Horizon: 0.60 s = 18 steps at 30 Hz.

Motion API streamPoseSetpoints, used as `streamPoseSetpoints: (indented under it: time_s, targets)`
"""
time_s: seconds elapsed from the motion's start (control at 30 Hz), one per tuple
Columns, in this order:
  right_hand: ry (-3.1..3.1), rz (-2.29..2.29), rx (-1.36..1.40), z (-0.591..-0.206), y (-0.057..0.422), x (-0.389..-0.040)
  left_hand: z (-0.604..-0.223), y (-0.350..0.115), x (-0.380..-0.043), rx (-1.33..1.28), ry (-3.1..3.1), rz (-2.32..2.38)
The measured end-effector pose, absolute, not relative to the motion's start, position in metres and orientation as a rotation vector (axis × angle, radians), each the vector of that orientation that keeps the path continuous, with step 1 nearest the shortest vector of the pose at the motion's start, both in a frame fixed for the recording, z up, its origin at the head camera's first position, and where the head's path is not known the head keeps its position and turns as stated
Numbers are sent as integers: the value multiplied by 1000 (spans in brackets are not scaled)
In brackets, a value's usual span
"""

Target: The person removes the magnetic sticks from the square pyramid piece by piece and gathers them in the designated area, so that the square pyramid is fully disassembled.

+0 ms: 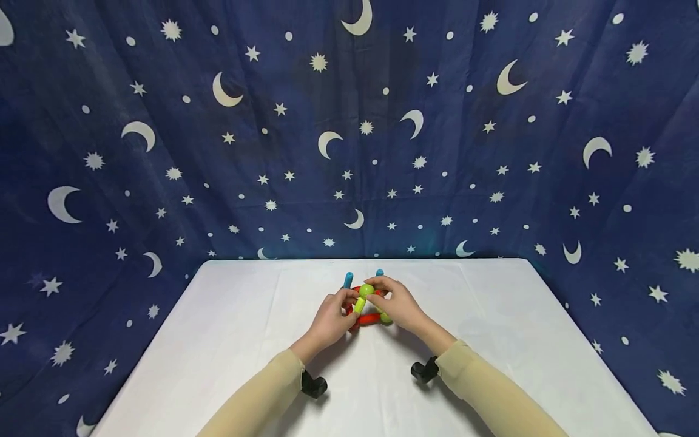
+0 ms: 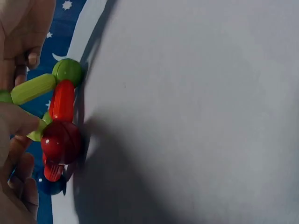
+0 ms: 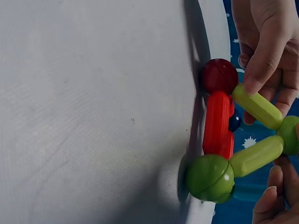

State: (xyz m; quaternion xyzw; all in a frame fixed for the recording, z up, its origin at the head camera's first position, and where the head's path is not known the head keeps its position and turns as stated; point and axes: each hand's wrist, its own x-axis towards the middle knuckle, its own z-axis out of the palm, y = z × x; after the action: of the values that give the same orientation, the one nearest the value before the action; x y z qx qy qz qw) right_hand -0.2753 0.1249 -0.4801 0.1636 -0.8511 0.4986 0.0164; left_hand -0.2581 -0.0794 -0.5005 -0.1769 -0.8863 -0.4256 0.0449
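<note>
A frame of toy balls and rods stands on the white table, held between both hands. My left hand (image 1: 332,318) pinches a yellow-green rod (image 3: 259,108) between thumb and fingers, just above a red ball (image 3: 218,76). My right hand (image 1: 401,306) grips the green ball (image 1: 366,291) at the peak, where that rod meets a second yellow-green rod (image 3: 258,156). The second rod slopes down to a lower green ball (image 3: 210,179). Along the base, a red rod (image 3: 216,121) joins the red ball and lower green ball. The structure's far side is partly hidden by the hands.
Two blue rods, one on the left (image 1: 348,280) and one on the right (image 1: 379,272), stick up at the back of the structure. A dark blue ball (image 2: 51,185) shows low behind it. A blue curtain (image 1: 349,152) with moons and stars hangs beyond the white table (image 1: 246,328).
</note>
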Motion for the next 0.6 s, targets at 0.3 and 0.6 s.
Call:
streamPoseSetpoints:
  time_s: [0.3,0.6]
  targets:
    - [-2611,1657,555,-485,122,-268,-509,-79,-255,-381,-2590,-1559]
    - [-2628,1600,594,-485,125,-269,-508,-75,-256,-370,-2549,-1664]
